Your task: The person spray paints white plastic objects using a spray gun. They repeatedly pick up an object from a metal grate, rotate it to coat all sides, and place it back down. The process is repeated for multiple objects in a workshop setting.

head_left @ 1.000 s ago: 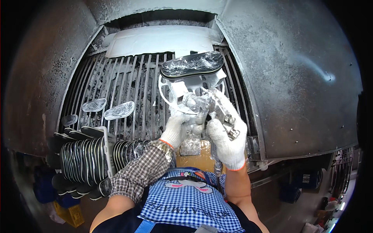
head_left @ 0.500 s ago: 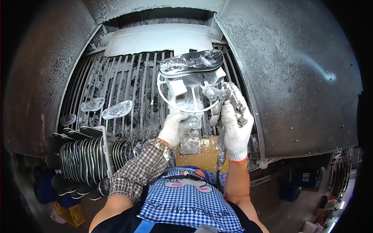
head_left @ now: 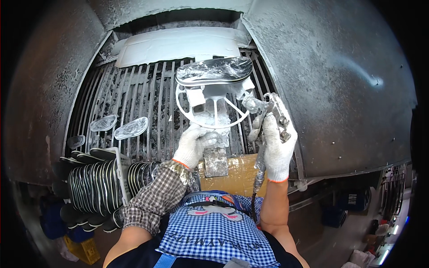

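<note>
My right hand (head_left: 277,147), in a white glove, grips a paint-crusted spray gun (head_left: 268,109) with its nozzle aimed left at a shoe sole (head_left: 214,71). The sole is dark, wrapped in clear film, and lies on a white round wire stand (head_left: 212,109). My left hand (head_left: 194,144), also gloved, holds the stand's post just below the wheel-shaped rim. A hose (head_left: 255,187) runs down from the gun along my forearm.
A metal grate (head_left: 143,102) forms the booth floor, with grey crusted walls (head_left: 321,80) around it. Two film-wrapped soles (head_left: 118,126) lie on the grate at left. A basket (head_left: 100,178) with several dark soles stands at lower left. Brown cardboard (head_left: 237,172) sits below the stand.
The spray gun and my right hand moved right and away from the sole. The stand with the sole turned slightly; my left hand stays on its post.
</note>
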A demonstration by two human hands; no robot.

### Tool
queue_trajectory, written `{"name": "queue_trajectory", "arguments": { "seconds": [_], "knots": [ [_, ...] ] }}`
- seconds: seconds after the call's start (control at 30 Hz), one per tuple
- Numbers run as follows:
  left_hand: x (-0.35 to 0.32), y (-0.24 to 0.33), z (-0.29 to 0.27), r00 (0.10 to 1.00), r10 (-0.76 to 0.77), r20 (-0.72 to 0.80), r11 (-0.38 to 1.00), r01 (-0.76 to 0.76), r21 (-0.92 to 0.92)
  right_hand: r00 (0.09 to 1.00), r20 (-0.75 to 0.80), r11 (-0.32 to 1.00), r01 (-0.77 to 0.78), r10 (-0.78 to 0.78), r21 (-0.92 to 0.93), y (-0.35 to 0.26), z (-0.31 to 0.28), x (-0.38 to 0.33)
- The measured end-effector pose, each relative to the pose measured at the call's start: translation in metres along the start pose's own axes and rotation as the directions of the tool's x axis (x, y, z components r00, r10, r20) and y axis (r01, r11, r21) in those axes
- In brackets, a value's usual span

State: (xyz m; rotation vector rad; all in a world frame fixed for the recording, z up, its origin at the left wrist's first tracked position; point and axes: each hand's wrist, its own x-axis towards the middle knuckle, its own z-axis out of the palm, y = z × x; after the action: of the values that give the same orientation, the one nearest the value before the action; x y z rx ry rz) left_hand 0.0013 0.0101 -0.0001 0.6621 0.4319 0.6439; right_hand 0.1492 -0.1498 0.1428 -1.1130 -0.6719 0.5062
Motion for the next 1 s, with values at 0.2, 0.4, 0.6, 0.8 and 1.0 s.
{"name": "queue_trajectory", "arguments": {
  "seconds": [0.2,0.4,0.6,0.8,1.0],
  "knots": [
    [-0.008,0.015,0.01,1.0,0.007,-0.015,0.998,-0.006,0.06,1.0,-0.023,1.0,0.009,-0.009,0.019,0.0,-0.009,0.002],
    [-0.009,0.022,-0.006,1.0,0.014,-0.016,0.996,-0.012,0.091,0.998,-0.057,1.0,0.001,-0.002,-0.013,-0.005,-0.014,0.002],
    [-0.009,0.033,-0.016,0.999,0.039,-0.032,0.997,-0.037,0.064,0.998,-0.07,0.999,0.006,-0.008,-0.035,-0.009,-0.021,0.002],
    [-0.005,0.043,-0.025,0.996,0.072,-0.056,0.996,-0.069,0.059,0.995,-0.098,0.998,0.012,-0.018,-0.059,-0.01,-0.026,0.001],
    [0.003,0.054,-0.036,0.987,0.107,-0.122,0.993,-0.101,0.059,0.99,-0.139,1.0,0.013,-0.014,-0.01,-0.013,-0.031,0.001]
  ]
}}
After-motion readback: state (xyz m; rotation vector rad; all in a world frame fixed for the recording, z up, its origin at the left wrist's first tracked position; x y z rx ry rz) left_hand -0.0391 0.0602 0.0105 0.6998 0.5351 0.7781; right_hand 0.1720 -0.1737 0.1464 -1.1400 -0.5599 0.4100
